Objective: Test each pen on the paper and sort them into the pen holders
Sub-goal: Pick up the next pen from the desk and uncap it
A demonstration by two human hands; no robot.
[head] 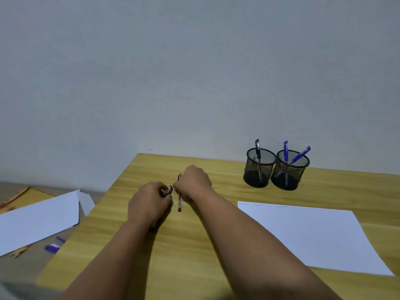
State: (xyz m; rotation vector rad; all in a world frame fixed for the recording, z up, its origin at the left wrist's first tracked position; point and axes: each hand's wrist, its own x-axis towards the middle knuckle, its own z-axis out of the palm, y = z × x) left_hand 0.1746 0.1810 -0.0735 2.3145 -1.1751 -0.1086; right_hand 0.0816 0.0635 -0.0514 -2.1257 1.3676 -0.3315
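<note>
Off table edge, far L: white sheets (pixel 39 219) on lower surface, purple pen bits (pixel 53 247) beside them, blurred.
L hand (pixel 149 204) on wooden table (pixel 194 256), fingers curled, pinching small dark piece (pixel 168 190), prob. pen cap; can't tell for sure.
R hand (pixel 194 180) just beside it, fingers curled round a pen (pixel 179 202), pale barrel pointing toward camera.
Paper (pixel 313 234) lies R of forearm, faint scribbles along far edge.
Two black mesh pen holders, touching, near wall: L holder (pixel 258 169) w/ one black pen (pixel 257 148), R holder (pixel 289 172) w/ two blue pens (pixel 299 154).
</note>
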